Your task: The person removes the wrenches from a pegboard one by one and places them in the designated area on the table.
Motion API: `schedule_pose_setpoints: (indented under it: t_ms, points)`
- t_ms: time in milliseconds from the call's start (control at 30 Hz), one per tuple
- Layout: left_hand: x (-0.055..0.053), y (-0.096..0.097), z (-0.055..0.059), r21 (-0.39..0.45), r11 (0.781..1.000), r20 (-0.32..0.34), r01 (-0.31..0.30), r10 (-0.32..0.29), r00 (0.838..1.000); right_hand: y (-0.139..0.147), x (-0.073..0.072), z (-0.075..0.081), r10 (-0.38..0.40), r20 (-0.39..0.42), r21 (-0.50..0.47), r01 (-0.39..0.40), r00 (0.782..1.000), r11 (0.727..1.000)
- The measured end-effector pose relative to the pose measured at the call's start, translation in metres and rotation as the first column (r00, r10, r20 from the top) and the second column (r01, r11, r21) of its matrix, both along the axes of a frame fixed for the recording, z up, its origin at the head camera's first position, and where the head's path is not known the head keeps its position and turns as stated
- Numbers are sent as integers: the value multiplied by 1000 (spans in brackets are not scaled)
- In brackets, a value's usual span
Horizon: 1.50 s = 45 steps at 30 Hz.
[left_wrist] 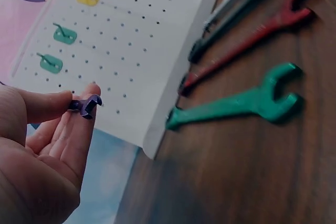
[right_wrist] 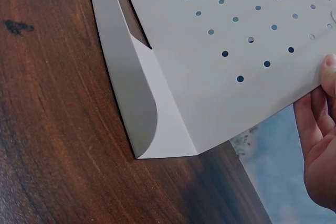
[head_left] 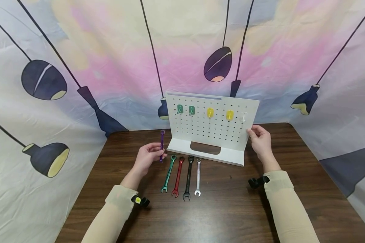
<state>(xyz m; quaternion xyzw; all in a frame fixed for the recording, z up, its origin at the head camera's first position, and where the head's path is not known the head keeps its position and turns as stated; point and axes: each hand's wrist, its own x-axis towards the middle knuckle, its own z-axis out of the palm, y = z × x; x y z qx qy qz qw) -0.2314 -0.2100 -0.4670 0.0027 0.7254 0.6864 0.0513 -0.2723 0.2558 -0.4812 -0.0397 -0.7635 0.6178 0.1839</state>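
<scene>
Between thumb and fingers, my left hand (head_left: 148,156) pinches a purple combination wrench (head_left: 162,143), held upright off the table just left of a white pegboard stand (head_left: 213,128). In the left wrist view the wrench's open end (left_wrist: 88,106) points toward the camera. My right hand (head_left: 261,141) grips the pegboard's right edge, thumb on the front and fingers behind. Hooks line the board's upper part: two green hooks (head_left: 180,109), two yellow hooks (head_left: 210,112) and a clear hook (head_left: 243,117). Nothing hangs on them.
Before the stand, a green wrench (head_left: 168,173), a red wrench (head_left: 178,177), a black wrench (head_left: 188,179) and a silver wrench (head_left: 198,177) lie side by side, open ends toward me. They rest on a dark wooden table (head_left: 228,209). A printed cloth (head_left: 118,60) hangs behind.
</scene>
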Motion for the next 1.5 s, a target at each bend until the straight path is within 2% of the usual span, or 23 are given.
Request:
schedule_pose_setpoints:
  t_ms: [200,367,600,800,1067,1267,1500]
  points:
    - [11,-13,-13,-46,999,59,15,-13,998,-1,-1,0,1,-4,1,-1,1000,1000]
    - [18,-18,-20,-86,996,79,37,-30,996,-1,-1,0,0,-8,6,1,1000,1000]
    - [26,-24,-30,-142,990,103,22,-8,995,-1,0,1,10,-1,-6,-10,1000,1000]
    - [33,-26,-38,-219,975,134,42,-12,991,0,3,1,11,29,-10,-10,1000,1000]
    - [35,-28,-42,-261,964,158,38,4,987,1,2,2,19,23,-17,-19,1000,1000]
    - [36,-27,-42,-289,956,175,52,-1,985,-1,3,3,19,13,-17,-19,1000,1000]
    - [36,-25,-38,-348,936,185,59,7,983,-1,3,2,15,4,-16,-15,1000,1000]
